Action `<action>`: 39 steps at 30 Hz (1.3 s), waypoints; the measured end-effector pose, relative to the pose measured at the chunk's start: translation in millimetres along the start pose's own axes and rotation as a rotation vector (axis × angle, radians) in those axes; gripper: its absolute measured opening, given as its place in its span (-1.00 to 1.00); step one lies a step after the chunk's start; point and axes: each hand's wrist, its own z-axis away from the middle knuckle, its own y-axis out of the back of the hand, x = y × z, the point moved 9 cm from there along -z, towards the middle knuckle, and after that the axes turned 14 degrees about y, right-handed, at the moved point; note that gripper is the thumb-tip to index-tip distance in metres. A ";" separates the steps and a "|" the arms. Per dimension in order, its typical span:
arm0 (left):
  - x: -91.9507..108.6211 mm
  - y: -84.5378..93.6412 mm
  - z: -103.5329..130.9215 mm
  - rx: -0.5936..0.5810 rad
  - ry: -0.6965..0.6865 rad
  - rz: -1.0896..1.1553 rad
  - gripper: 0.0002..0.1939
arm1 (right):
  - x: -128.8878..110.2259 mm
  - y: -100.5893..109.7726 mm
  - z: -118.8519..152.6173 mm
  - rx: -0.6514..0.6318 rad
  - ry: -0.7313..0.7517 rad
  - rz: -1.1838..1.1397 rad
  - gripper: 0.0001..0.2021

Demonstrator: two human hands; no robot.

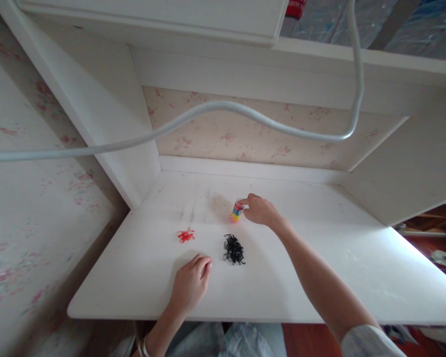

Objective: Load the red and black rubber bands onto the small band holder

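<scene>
On a white counter [267,292] backed by floral wallpaper [228,136], a small clear cylindrical container [237,208] with red, blue, yellow and pink colouring is met at its upper rim by the fingertips of the right hand [258,208]; whether it is gripped or a finger is dipped inside cannot be told at this size. The left hand [191,278], the other of the two hands, is seen near the front edge, fingers loosely folded, with nothing visible in its grasp. A dense heap of thin black strips [234,249] is laid nearer the front edge than the container, and a smaller heap of thin red strips [186,235] is seen to the left, well apart from it. The container, judged light and narrow, is best steadied low on its wall, since it could be tipped by pressure on the rim alone. Any small pieces inside are best handled a few at a time, and the heaps are best kept clear of both wrists, so that the colours are not mixed
</scene>
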 end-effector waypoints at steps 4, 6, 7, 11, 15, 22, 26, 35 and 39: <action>0.2 0.4 0.9 0.008 -0.009 0.008 -0.74 | -1.3 7.6 7.7 0.061 -0.023 0.032 -0.54; -0.3 0.0 1.7 0.009 -0.008 0.017 -0.74 | -2.5 9.3 10.3 0.078 -0.009 0.039 -0.56; -0.9 0.0 2.0 0.009 -0.004 0.026 -0.74 | -2.8 10.2 11.7 0.093 -0.001 0.038 -0.56; -5.6 4.4 1.1 0.012 0.030 0.077 -0.74 | 2.3 14.0 23.5 0.194 -0.002 0.002 -0.53; -18.4 22.0 -7.3 0.077 0.094 -0.004 -0.73 | 15.5 13.1 47.5 0.345 -0.029 -0.089 -0.55; -47.0 55.5 -28.2 0.228 0.239 -0.313 -0.77 | 46.8 -51.0 89.3 0.510 -0.107 -0.416 -0.62; -48.7 52.4 -36.9 0.218 0.274 -0.433 -0.72 | 51.0 -101.4 105.5 0.504 -0.147 -0.526 -0.65; -50.6 46.6 -51.3 0.177 0.330 -0.433 -0.71 | 45.0 -116.1 121.0 0.536 -0.140 -0.523 -0.68; -50.8 50.5 -56.7 0.173 0.331 -0.346 -0.71 | 48.1 -119.4 120.5 0.553 -0.125 -0.527 -0.70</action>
